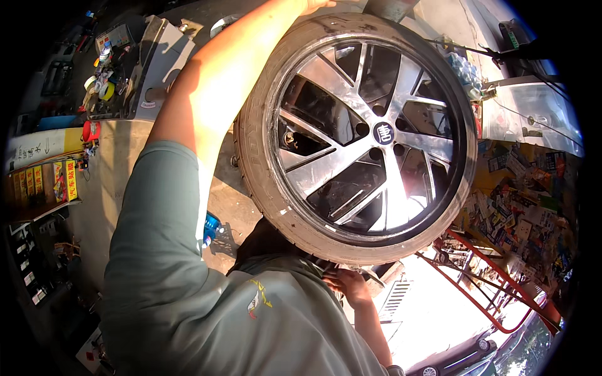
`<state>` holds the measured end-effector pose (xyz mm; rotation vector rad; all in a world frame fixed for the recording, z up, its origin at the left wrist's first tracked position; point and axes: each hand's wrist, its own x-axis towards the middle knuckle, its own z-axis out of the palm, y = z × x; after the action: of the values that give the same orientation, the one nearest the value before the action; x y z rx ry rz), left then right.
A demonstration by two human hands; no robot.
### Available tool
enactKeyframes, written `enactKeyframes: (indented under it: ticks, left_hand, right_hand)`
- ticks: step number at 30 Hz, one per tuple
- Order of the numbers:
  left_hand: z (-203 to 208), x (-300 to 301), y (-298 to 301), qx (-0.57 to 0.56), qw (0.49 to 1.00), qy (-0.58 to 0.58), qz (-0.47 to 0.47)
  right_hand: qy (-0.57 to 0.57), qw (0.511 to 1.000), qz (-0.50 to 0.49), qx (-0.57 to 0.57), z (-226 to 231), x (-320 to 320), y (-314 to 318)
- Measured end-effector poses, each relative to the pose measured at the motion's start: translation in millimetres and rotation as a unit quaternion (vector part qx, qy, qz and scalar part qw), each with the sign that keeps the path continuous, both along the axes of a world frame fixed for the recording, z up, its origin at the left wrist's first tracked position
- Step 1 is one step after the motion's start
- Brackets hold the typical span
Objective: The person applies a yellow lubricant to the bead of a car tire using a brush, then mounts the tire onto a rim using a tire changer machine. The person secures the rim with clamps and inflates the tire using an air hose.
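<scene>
A large car wheel (pixel 351 156) fills the upper middle, its bright spoked alloy rim (pixel 307 172) facing up at me inside a dusty tyre (pixel 260 156). My left arm reaches along the wheel's left side. At the top edge of the picture, my left hand (pixel 313 5) is mostly cut off beside the tyre's far edge; the part that shows has fingers stretched out. Close to my body, my right hand (pixel 352 285) is closed just under the tyre's near edge. Its fingers are curled and partly in shadow, so what they grip cannot be made out.
A red metal frame (pixel 495 294) stands at the lower right, near a wall covered in colourful papers (pixel 514 213). Grey machinery (pixel 164 66) with tape rolls (pixel 100 88) on it is at the upper left. A blue object (pixel 212 227) lies left of the wheel.
</scene>
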<state>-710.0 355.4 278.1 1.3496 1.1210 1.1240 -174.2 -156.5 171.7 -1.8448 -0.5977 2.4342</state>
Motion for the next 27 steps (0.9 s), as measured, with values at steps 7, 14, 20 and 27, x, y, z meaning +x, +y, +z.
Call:
enactKeyframes:
  ticks: [7, 14, 20, 27]
  left_hand:
    - [4, -65, -183, 0.077, 0.979, 0.119, 0.147]
    - [-219, -87, -337, -0.345, 0.89, -0.156, 0.256]
    - [-245, -64, -317, -0.278, 0.859, -0.384, 0.192]
    - [-249, -91, -271, -0.381, 0.821, -0.352, 0.238]
  right_hand:
    - [-0.177, 0.905, -0.345, 0.174, -8, 117, 188]
    - [-0.12, 0.885, -0.347, 0.287, -30, 136, 276]
    - [-0.483, 0.801, -0.156, 0.317, -49, 138, 278]
    - [-0.461, 0.814, -0.252, 0.249, -24, 92, 231]
